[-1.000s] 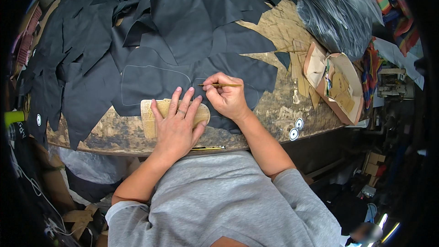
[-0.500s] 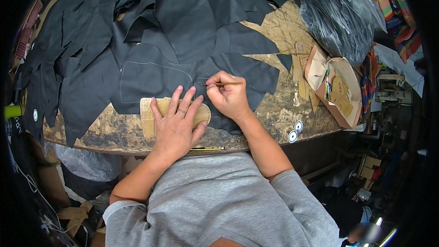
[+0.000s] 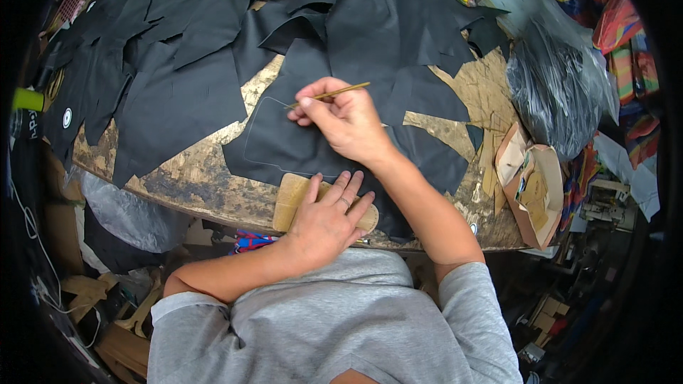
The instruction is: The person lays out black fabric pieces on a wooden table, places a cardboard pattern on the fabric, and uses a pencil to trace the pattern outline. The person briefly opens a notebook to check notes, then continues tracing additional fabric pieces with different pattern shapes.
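My right hand (image 3: 348,124) pinches a thin marking stick (image 3: 331,94) over the black sheet (image 3: 299,135); my left hand (image 3: 327,217), fingers spread flat, steadies the tan template (image 3: 293,199) below that sheet.

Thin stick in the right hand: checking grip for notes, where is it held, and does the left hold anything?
Right hand fingers pinch thin stick near its lower end; left hand lies flat on tan template.

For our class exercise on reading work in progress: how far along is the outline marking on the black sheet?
Done: a pale traced outline already shows on the black sheet. In hand: the right hand holds a thin marking stick against the sheet, while the left hand rests flat on a tan cardboard template at the table edge. Left: many other black pieces lie around with no visible outline.
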Demonstrator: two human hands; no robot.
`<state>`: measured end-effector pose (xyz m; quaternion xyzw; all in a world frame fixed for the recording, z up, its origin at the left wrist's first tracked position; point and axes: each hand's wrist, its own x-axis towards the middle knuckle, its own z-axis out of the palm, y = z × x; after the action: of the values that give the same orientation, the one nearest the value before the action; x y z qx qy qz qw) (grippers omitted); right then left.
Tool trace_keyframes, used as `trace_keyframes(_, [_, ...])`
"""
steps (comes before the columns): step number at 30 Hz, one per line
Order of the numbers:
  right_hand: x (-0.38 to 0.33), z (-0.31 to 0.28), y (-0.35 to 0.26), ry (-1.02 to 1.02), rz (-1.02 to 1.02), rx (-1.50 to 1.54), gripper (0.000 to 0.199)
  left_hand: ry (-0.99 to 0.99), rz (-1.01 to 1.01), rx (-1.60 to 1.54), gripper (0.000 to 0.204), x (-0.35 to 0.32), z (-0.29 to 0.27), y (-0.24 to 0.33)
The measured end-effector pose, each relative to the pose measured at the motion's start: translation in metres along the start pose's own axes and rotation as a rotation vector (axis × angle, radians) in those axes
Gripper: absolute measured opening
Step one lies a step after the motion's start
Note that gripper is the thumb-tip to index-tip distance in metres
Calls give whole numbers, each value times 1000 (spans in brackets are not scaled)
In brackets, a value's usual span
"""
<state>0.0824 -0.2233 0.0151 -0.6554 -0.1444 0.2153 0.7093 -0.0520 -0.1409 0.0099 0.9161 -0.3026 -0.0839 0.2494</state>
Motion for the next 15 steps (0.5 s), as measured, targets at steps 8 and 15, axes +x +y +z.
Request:
trace_keyframes(8, [17,21,28,154,-336,-435,13,117,-231,-18,57,-9,-8,-39])
trace_keyframes(15, [21,29,25,138,-482,-578,9,208,-195,22,56,-12,-2,-40])
